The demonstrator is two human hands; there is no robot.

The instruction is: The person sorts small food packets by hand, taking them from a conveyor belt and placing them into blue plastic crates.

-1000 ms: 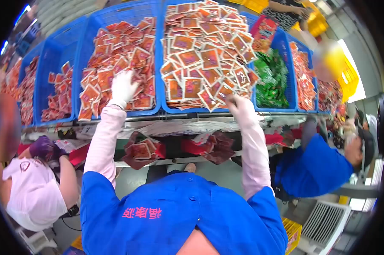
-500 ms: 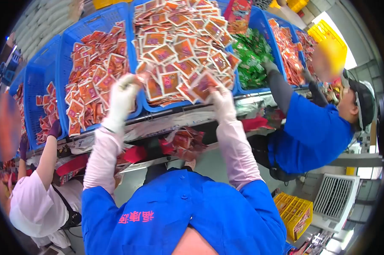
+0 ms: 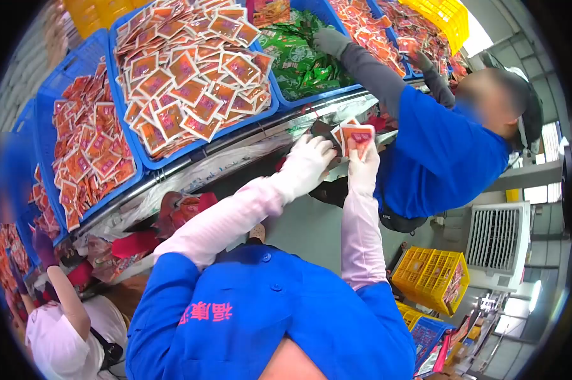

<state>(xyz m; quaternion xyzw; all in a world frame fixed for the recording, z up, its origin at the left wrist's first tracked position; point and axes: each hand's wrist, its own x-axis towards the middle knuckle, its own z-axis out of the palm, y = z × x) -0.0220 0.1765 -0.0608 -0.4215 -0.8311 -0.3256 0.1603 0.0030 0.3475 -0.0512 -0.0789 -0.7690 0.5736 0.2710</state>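
My right hand (image 3: 364, 168), in a white glove, is closed on a few orange-and-white sachets (image 3: 357, 137), held upright and slightly fanned in front of me. Just to the left, my white-gloved left hand (image 3: 308, 163) has its fingers apart and holds nothing that I can see; it is near the sachets but apart from them. A large heap of the same sachets (image 3: 191, 82) fills the blue basket (image 3: 145, 159) beyond my hands. Green packets (image 3: 298, 54) lie in the basket to its right.
At right, a co-worker in a blue shirt (image 3: 447, 161) reaches a grey-gloved hand (image 3: 331, 43) into the green packets. Another person in white (image 3: 77, 335) works at left. A metal rail (image 3: 172, 174) runs below the baskets. Yellow crates (image 3: 430, 278) stand at lower right.
My view has turned right. Both hands have come away from the sachet heap toward the right, past the basket edge. Several sachets now show together in my right hand.
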